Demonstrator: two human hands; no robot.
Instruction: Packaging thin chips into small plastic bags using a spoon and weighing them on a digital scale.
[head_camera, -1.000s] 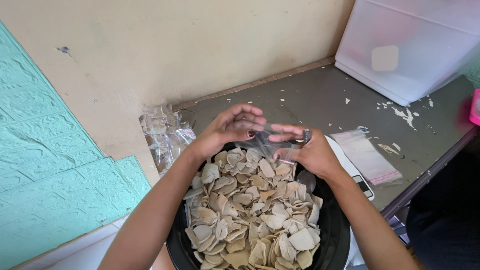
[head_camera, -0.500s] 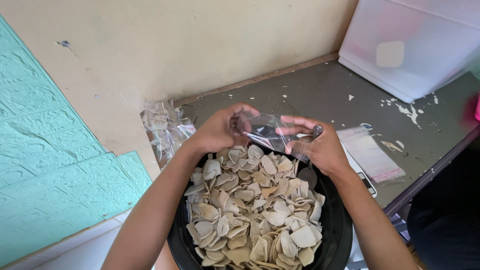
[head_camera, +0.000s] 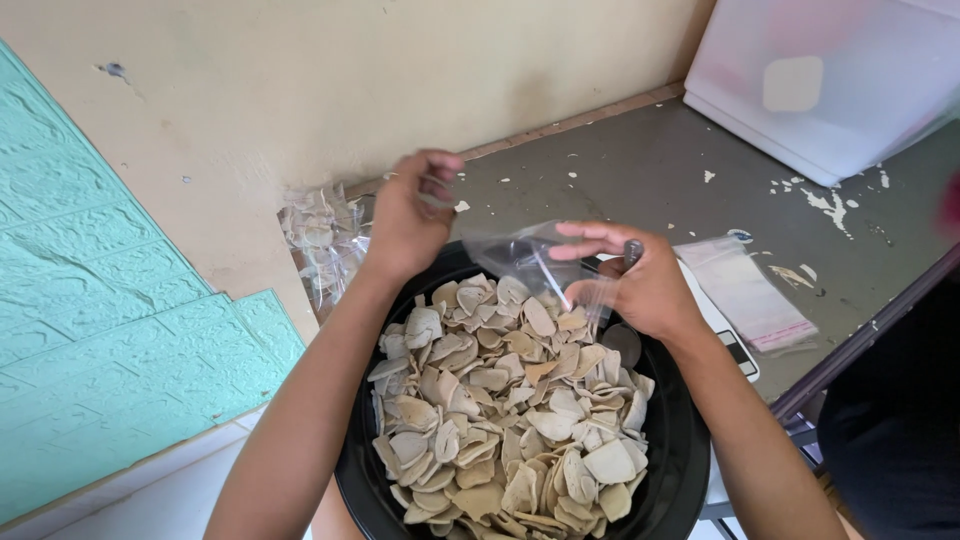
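the right hand (head_camera: 640, 285) pinches the mouth of a small clear plastic bag (head_camera: 530, 255) between thumb and fingers, fingers spread flat along its top edge. the left hand (head_camera: 410, 215) is raised just beside the bag's other edge, fingers curled; whether it grips the film or only touches it i cannot tell. the bag hangs over the far rim of a black bowl (head_camera: 675, 470) heaped with pale, flat dried chips (head_camera: 500, 420).

risks, as i judge them: the film is thin and slack, so the mouth could fold shut or slip from the right hand's pinch; chips dropped at it could miss and land on the bench (head_camera: 640, 170); the brittle pieces could snap if squeezed; the bowl looks to overhang the bench edge, so a push from a forearm might tip it.

counts: two hands, one bag in hand, one bowl, chips too many to count. a heap of filled clear bags (head_camera: 320, 240) lies by the wall, number unclear. one flat stack of empty bags (head_camera: 750, 295) lies right of the bowl, partly on a white scale (head_camera: 735, 345). one white plastic bin (head_camera: 830, 80) stands at the far right.
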